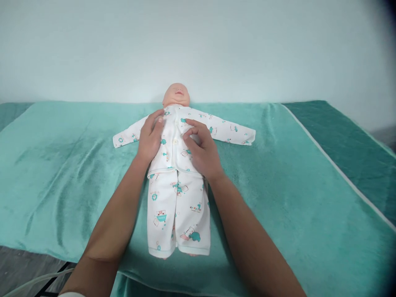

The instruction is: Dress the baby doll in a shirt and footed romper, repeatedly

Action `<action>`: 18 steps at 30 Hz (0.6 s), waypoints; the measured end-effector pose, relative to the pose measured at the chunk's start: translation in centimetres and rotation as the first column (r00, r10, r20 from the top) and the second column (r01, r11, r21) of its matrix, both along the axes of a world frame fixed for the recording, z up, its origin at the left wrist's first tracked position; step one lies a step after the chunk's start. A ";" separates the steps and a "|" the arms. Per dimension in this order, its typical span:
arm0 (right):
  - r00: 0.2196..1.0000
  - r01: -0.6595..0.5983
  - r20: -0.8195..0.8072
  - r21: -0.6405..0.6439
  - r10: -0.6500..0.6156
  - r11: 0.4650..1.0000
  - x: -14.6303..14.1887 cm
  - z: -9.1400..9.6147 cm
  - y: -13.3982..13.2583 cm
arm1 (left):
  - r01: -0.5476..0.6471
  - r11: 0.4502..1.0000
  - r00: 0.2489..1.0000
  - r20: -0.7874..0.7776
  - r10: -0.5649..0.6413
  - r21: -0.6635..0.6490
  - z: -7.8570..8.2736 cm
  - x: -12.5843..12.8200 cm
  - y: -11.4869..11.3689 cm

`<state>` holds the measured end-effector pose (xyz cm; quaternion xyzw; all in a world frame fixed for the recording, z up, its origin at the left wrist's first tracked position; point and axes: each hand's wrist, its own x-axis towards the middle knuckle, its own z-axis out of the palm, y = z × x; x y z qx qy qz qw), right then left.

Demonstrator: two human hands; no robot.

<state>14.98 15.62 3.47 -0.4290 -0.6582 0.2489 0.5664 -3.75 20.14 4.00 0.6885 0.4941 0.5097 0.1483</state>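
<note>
— Fingers of the left hand are laid near the collar of the white, turquoise-printed cloth jacket; can a grip be seen?

— None can be made out; thumb and forefinger are held slightly apart. On the right hand, they are kept curved with a gap between; whether the cloth is brushed by their tips cannot be told.

— How much appears done?

— Clothing can be judged largely complete. The jacket is worn by a pale pink, plastic-looking baby doll, and white, loose, printed trousers are worn below it.

— And what seems left?

— Perhaps some smoothing or fastening of the front. One small, round, yellowish button is seen midway down; closure higher up cannot be confirmed.

— Where is the doll placed?

— It is stretched face up on a turquoise plush cloth, sleeves spread outward. Its chest is framed by the two hands, with the button near the right thumb.
</note>
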 end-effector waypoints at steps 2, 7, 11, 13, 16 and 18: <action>0.998 0.056 -0.037 -0.021 -0.057 0.998 0.3 -0.5 0.6 | -0.145 0.989 0.989 -0.024 0.146 0.032 -0.6 -0.6 0.3; 0.916 0.314 0.286 -0.073 -0.282 0.946 2.7 -2.8 3.3 | -0.379 0.923 0.887 -0.312 0.340 -0.071 -1.7 -2.2 0.6; 0.736 0.477 0.586 -0.094 -0.339 0.874 5.3 -3.7 3.9 | -0.463 0.880 0.769 -0.541 0.340 -0.104 -2.1 -3.9 -1.0; 0.686 0.522 0.643 -0.109 -0.340 0.846 7.1 -3.8 3.5 | -0.497 0.860 0.729 -0.592 0.343 -0.115 -2.4 -5.6 -2.1; 0.639 0.576 0.695 -0.149 -0.329 0.804 10.4 -3.9 2.5 | -0.615 0.770 0.685 -0.597 0.417 -0.168 -3.1 -8.7 -3.6; 0.618 0.584 0.720 -0.151 -0.317 0.797 12.5 -4.0 2.1 | -0.671 0.719 0.658 -0.590 0.468 -0.179 -3.4 -10.5 -4.3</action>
